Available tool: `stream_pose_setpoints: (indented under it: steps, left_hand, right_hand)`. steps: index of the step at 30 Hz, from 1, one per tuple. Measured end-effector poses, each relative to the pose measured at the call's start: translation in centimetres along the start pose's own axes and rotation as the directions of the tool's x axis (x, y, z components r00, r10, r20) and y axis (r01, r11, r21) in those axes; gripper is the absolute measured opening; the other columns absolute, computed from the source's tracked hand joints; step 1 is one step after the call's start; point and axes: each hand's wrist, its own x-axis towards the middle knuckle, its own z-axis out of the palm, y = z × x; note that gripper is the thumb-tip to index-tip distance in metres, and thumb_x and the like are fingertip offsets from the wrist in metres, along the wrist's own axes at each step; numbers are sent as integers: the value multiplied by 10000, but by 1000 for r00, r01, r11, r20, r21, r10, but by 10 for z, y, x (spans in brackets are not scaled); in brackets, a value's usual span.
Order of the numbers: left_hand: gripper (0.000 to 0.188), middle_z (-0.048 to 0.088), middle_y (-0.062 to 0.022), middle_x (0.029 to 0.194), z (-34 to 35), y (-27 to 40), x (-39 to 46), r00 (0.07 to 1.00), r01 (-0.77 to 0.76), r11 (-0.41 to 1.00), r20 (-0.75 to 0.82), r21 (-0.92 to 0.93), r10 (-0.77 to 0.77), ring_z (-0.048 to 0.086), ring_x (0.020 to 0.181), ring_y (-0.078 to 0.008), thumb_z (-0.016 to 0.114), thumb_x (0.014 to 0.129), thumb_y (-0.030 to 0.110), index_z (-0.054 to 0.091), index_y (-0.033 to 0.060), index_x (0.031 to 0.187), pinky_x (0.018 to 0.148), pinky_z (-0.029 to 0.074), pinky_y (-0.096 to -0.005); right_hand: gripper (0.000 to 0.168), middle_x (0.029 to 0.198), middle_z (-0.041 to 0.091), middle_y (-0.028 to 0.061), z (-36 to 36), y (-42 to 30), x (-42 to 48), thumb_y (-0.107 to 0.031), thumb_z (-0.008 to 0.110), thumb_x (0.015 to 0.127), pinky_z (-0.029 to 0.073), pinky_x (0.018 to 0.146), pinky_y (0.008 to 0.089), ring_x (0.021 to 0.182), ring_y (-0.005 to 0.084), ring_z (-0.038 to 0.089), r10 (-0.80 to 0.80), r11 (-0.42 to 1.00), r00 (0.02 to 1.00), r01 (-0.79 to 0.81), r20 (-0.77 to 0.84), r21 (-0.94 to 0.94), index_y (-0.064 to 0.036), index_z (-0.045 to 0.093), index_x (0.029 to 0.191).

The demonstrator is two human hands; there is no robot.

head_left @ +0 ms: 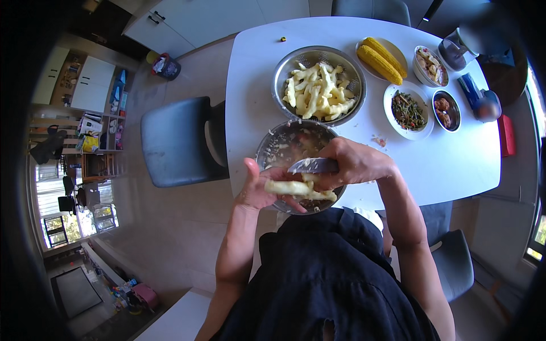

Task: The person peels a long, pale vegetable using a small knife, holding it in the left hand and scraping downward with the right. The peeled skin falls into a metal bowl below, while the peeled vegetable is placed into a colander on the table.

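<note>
My left hand [258,187] is palm up with the thumb raised, supporting a peeled, pale yellow piece of ginger root [290,188] across its fingers. My right hand [360,160] grips a knife [313,165], its short, wide blade pointing left above the ginger and flecked with pale scraps. Some of the right fingers are hidden behind the knife and ginger. Both hands are over a metal bowl [265,145] holding cloudy liquid and bits of peel. Just beyond it, a perforated steel colander [311,53] holds many peeled ginger pieces [320,91].
On the white table [251,85] are a plate of corn cobs [379,59], a plate of cooked greens [407,111], a small bowl of browned food [442,111], another food bowl [431,66] and a pitcher [456,53]. A grey chair [179,143] stands at the left.
</note>
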Motion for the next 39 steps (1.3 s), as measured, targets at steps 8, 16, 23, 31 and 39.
stream_pose_setpoints:
  steps: [8, 16, 23, 31, 39]
  left_hand:
    - [716, 477, -214, 1404, 20, 3, 18, 987, -66, 994, 149, 83, 53, 601, 1127, -316, 651, 825, 55, 341, 27, 1470, 796, 581, -335]
    - [844, 390, -253, 1481, 75, 11, 11, 847, -351, 906, -333, 234, 414, 558, 942, -53, 633, 744, 49, 279, 17, 1509, 878, 496, -218]
    - [905, 351, -269, 1501, 82, 11, 17, 778, -449, 816, -290, 365, 558, 521, 925, -28, 736, 760, 84, 250, 19, 1520, 839, 449, -156]
    - [1098, 360, -195, 1519, 77, 7, 23, 698, -517, 753, -308, 408, 646, 478, 884, -26, 893, 658, 218, 244, 50, 1528, 772, 442, -165]
    - [1287, 345, -189, 1527, 80, 7, 24, 658, -531, 761, -385, 372, 647, 479, 868, -23, 918, 479, 387, 248, 43, 1522, 748, 443, -149]
  right_hand:
    - [421, 846, 678, 193, 17, 16, 16, -269, 819, 722, 491, 643, 439, 772, 358, 663, -148, 915, 950, 25, -277, -404, -2, 666, 1009]
    - [126, 678, 564, 93, 52, 1, -39, -97, 634, 861, 481, 485, 415, 558, 299, 618, -217, 772, 799, -211, -560, -600, -63, 517, 896]
    - [183, 736, 537, 39, 60, -4, -39, -84, 665, 762, 475, 451, 351, 584, 198, 611, -310, 624, 787, -255, -534, -738, -90, 552, 906]
    - [242, 743, 509, 29, 73, -17, -37, -95, 630, 716, 487, 477, 319, 618, 168, 582, -329, 568, 829, -208, -451, -796, -47, 555, 941]
    - [179, 717, 519, 36, 69, -14, -34, -79, 623, 753, 494, 465, 330, 592, 185, 593, -310, 612, 831, -197, -462, -766, -65, 555, 917]
